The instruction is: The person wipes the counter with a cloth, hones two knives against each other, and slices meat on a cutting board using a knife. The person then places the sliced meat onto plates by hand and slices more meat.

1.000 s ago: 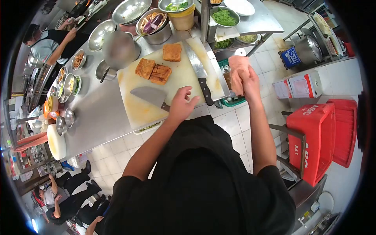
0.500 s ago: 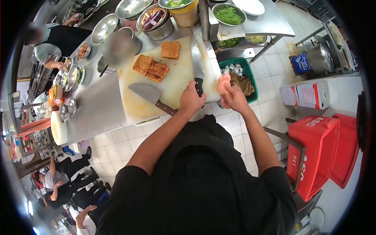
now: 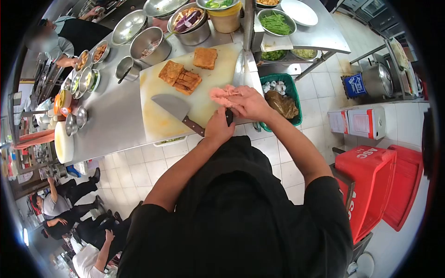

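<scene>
My left hand (image 3: 219, 126) is closed around the black handle (image 3: 229, 116) of a knife at the front right of the white cutting board (image 3: 157, 129). Its blade (image 3: 240, 65) shows beyond my right hand (image 3: 252, 104), which grips a pink cloth (image 3: 220, 96). The cloth is beside the knife; whether it touches the blade is hidden. To the left lies a cleaver (image 3: 171, 107) with a brown handle. Farther back sit a golden-brown fried block (image 3: 205, 58) and a similar block (image 3: 170, 72) beside cut pieces (image 3: 187, 82).
Metal bowls and pots (image 3: 150, 45) line the counter's back and left. A green basket (image 3: 299, 99) with white items and a brown bag stands at right. A red bin (image 3: 366, 162) is lower right. Co-workers stand at upper left and lower left.
My right hand has brought the pink cloth left, from beside the green basket to over the board near the knife. My left hand has shifted slightly down and left with the knife handle.
</scene>
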`<state>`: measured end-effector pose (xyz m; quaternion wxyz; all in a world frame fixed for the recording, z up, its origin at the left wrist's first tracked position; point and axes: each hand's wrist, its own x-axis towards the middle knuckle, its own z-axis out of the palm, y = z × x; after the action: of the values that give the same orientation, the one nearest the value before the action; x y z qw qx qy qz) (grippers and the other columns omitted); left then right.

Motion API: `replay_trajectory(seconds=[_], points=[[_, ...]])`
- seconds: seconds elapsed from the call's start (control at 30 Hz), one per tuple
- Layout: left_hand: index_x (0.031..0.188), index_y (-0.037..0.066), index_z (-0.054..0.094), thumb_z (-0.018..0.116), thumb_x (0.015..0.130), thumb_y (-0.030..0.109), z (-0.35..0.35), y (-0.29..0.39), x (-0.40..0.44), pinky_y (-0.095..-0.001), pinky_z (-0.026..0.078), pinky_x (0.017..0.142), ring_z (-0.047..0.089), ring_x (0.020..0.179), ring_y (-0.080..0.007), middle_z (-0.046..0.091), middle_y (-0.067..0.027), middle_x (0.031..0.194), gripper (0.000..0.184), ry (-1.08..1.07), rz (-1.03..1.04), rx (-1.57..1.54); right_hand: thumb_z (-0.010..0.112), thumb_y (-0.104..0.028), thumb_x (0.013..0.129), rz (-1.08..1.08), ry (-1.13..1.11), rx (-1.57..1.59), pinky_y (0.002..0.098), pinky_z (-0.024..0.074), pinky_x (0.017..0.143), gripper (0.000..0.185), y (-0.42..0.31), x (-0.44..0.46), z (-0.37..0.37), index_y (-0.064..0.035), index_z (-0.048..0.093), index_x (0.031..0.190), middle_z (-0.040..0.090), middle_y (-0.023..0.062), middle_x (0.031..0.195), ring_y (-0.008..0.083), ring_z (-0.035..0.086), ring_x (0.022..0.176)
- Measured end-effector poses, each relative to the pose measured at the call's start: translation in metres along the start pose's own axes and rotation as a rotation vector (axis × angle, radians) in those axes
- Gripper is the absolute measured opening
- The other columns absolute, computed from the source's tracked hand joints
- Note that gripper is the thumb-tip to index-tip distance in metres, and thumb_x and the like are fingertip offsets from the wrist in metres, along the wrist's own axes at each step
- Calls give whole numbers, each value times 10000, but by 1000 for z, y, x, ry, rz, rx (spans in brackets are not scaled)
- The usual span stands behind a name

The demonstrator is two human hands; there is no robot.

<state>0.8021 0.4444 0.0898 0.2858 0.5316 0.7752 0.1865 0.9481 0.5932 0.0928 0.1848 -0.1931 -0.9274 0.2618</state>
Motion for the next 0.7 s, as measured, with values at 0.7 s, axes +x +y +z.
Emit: replay_trajectory(seconds=[0.7], points=[[1381, 19, 477, 739, 897, 183, -37, -28, -42, -528, 522, 975, 636, 1119, -471, 625, -284, 1229, 574, 7, 124, 69, 698, -255, 919, 150, 82, -182, 446, 550, 952, 312, 126, 77, -5, -177, 781, 1209, 694, 121, 1052, 331, 653, 1088]])
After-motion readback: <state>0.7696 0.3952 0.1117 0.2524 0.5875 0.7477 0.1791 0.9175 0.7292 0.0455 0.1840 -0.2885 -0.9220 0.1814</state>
